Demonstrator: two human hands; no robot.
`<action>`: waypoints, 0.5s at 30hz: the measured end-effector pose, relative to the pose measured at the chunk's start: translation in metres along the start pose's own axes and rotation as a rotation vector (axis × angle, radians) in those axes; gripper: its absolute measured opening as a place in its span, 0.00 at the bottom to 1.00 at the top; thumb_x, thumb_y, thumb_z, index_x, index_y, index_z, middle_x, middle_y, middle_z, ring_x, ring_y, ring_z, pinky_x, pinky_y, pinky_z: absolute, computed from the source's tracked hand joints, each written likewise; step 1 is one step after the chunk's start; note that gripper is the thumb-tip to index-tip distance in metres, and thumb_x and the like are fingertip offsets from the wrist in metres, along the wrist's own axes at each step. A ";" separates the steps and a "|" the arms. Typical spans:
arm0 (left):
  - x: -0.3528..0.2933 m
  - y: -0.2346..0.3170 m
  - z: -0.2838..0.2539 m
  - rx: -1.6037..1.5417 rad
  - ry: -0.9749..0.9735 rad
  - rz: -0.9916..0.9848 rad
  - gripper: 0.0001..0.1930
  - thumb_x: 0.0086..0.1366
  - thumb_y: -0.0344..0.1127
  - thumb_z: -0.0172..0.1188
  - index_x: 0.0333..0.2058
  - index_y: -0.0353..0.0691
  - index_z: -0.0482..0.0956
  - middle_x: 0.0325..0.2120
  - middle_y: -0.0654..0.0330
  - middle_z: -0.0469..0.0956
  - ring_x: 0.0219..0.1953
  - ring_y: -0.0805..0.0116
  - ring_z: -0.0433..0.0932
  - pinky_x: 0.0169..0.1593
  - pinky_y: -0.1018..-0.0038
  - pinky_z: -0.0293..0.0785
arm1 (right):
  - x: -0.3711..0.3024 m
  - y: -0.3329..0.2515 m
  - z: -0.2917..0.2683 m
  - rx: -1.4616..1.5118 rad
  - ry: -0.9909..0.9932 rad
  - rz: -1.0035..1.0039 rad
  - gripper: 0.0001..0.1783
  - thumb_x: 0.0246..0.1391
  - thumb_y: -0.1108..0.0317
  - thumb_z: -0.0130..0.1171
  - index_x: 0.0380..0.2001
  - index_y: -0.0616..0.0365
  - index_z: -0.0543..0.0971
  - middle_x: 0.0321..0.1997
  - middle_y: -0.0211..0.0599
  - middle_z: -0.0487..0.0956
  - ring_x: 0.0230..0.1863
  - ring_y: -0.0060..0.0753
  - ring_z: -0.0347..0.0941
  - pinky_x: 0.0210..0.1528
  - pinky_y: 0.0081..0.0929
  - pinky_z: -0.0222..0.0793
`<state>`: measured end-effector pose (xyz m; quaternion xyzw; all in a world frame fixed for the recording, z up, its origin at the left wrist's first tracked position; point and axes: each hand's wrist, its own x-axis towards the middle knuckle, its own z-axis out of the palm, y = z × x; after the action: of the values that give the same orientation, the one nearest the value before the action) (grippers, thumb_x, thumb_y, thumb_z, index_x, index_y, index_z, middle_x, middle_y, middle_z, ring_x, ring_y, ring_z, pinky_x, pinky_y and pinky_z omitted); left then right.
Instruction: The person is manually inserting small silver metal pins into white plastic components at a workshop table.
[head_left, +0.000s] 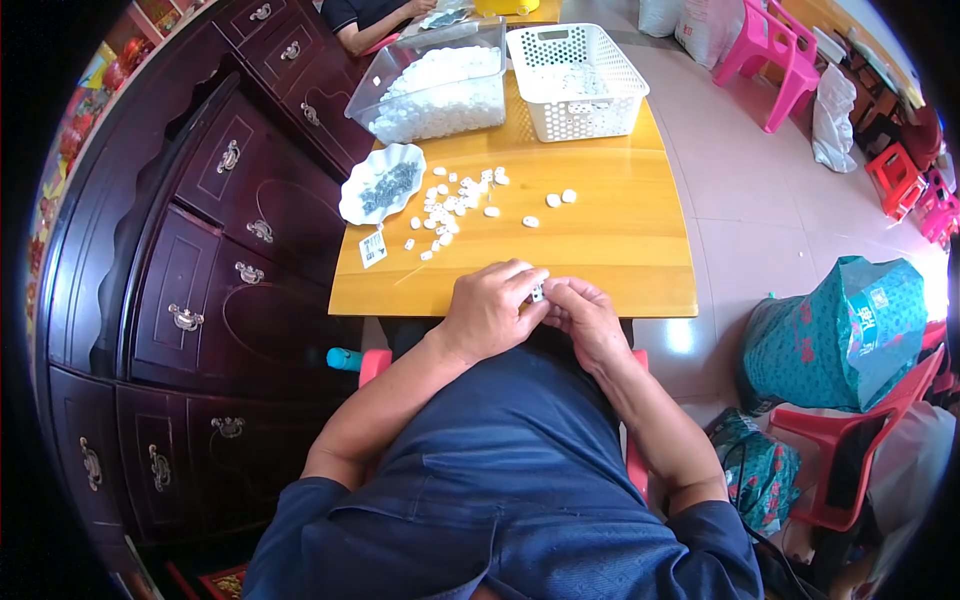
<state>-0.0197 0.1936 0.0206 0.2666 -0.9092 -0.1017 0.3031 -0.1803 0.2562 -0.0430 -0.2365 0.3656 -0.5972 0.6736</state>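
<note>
Tub [485, 37]: far left on table [620, 230]
Basket [588, 123]: right of tub
Dish [352, 197]: left, nearer than tub
Pieces [449, 206]: right of dish
Cabinet [240, 195]: left of table

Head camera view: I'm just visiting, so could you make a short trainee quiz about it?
1. Which container is farther right on the wooden table: the clear plastic bin or the white perforated basket?
2. True or false: the scalloped white dish sits left of most of the scattered white pieces.
3. What shows between the fingertips of the left hand and right hand?

Key: 1. The white perforated basket. 2. True. 3. A small white piece with dark marks.
</note>
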 end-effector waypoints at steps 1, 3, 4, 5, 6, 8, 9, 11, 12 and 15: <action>0.000 0.000 0.000 -0.002 0.000 0.000 0.15 0.52 0.30 0.71 0.40 0.37 0.84 0.34 0.56 0.83 0.35 0.55 0.84 0.37 0.65 0.80 | 0.001 0.001 0.000 0.005 0.006 -0.014 0.08 0.65 0.64 0.61 0.37 0.56 0.83 0.34 0.27 0.83 0.34 0.18 0.78 0.43 0.21 0.74; 0.000 0.001 0.001 0.013 0.028 0.008 0.14 0.53 0.30 0.71 0.40 0.37 0.83 0.34 0.55 0.83 0.35 0.54 0.84 0.37 0.65 0.80 | 0.000 0.001 0.005 0.009 0.014 -0.029 0.08 0.65 0.64 0.61 0.36 0.56 0.83 0.33 0.27 0.83 0.33 0.18 0.77 0.42 0.21 0.74; -0.001 0.001 0.002 0.013 0.028 0.007 0.14 0.53 0.30 0.71 0.40 0.37 0.83 0.34 0.55 0.83 0.35 0.54 0.84 0.37 0.65 0.80 | -0.002 -0.003 0.014 0.032 0.057 -0.039 0.08 0.64 0.65 0.61 0.34 0.56 0.83 0.29 0.24 0.79 0.30 0.15 0.70 0.36 0.18 0.66; -0.002 0.001 0.003 0.009 0.030 -0.002 0.14 0.54 0.30 0.70 0.41 0.37 0.83 0.34 0.55 0.83 0.35 0.54 0.84 0.37 0.64 0.80 | -0.003 -0.005 0.019 0.055 0.100 -0.050 0.08 0.63 0.66 0.61 0.31 0.57 0.82 0.25 0.20 0.75 0.26 0.13 0.63 0.31 0.16 0.57; -0.002 0.001 0.004 0.006 0.032 -0.012 0.14 0.54 0.30 0.70 0.41 0.37 0.83 0.34 0.55 0.83 0.35 0.54 0.84 0.37 0.64 0.80 | -0.002 -0.005 0.017 0.055 0.099 -0.049 0.08 0.63 0.66 0.61 0.31 0.57 0.82 0.25 0.20 0.75 0.26 0.13 0.63 0.31 0.16 0.57; -0.001 0.003 0.005 0.005 0.029 -0.010 0.15 0.55 0.30 0.69 0.42 0.37 0.82 0.34 0.55 0.83 0.35 0.53 0.84 0.37 0.64 0.80 | -0.001 -0.003 0.012 0.046 0.084 -0.066 0.08 0.63 0.67 0.61 0.30 0.57 0.82 0.25 0.21 0.75 0.26 0.13 0.64 0.31 0.17 0.58; -0.001 0.004 0.006 0.005 0.028 -0.007 0.15 0.55 0.30 0.69 0.43 0.37 0.82 0.34 0.54 0.83 0.35 0.53 0.84 0.37 0.63 0.80 | -0.002 -0.003 0.012 0.047 0.083 -0.065 0.08 0.63 0.67 0.61 0.30 0.57 0.82 0.25 0.21 0.75 0.26 0.13 0.64 0.31 0.17 0.58; -0.001 0.003 0.006 -0.001 0.027 -0.008 0.15 0.56 0.30 0.69 0.43 0.37 0.82 0.34 0.54 0.83 0.35 0.53 0.84 0.37 0.63 0.80 | -0.003 -0.006 0.014 0.029 0.113 -0.063 0.08 0.62 0.67 0.61 0.30 0.57 0.83 0.26 0.22 0.76 0.26 0.14 0.64 0.31 0.17 0.58; -0.001 0.003 0.007 -0.003 0.024 -0.009 0.15 0.56 0.30 0.68 0.43 0.37 0.81 0.35 0.54 0.83 0.35 0.53 0.84 0.37 0.63 0.80 | -0.002 -0.006 0.014 0.025 0.116 -0.063 0.08 0.62 0.67 0.61 0.30 0.57 0.83 0.26 0.22 0.76 0.26 0.14 0.64 0.31 0.17 0.58; -0.001 0.003 0.009 -0.005 0.032 0.003 0.15 0.57 0.30 0.68 0.43 0.36 0.81 0.35 0.54 0.82 0.35 0.53 0.84 0.36 0.63 0.80 | -0.003 -0.006 0.011 0.018 0.107 -0.068 0.08 0.62 0.66 0.61 0.31 0.58 0.83 0.26 0.22 0.76 0.27 0.14 0.65 0.32 0.18 0.60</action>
<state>-0.0257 0.1968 0.0136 0.2663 -0.9043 -0.0994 0.3186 -0.1754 0.2569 -0.0306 -0.2104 0.3878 -0.6346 0.6345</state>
